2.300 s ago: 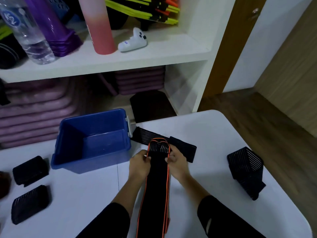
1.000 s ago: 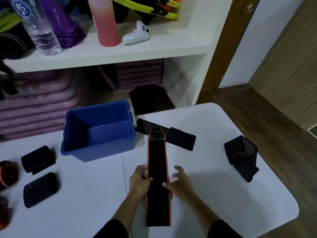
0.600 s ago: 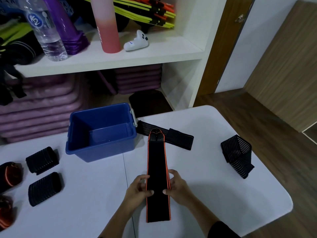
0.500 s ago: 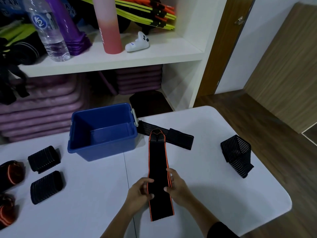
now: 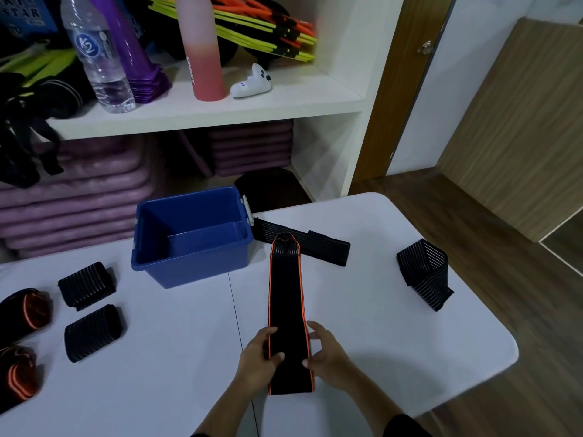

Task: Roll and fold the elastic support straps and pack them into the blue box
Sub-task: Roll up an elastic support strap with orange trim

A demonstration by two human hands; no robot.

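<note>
Left hand (image 5: 259, 357) and right hand (image 5: 328, 354) are each pinching one edge of the strap (image 5: 286, 310) in a thumb-and-finger grip; blue box (image 5: 192, 238) beyond-left.

A long black strap with orange edges (image 5: 286, 313) lies flat near the table's near edge, its far end across a black ribbed strap (image 5: 310, 246). The open blue box (image 5: 191, 239) sits toward the far edge. A loosely folded strap (image 5: 424, 272) lies by the right edge.
</note>
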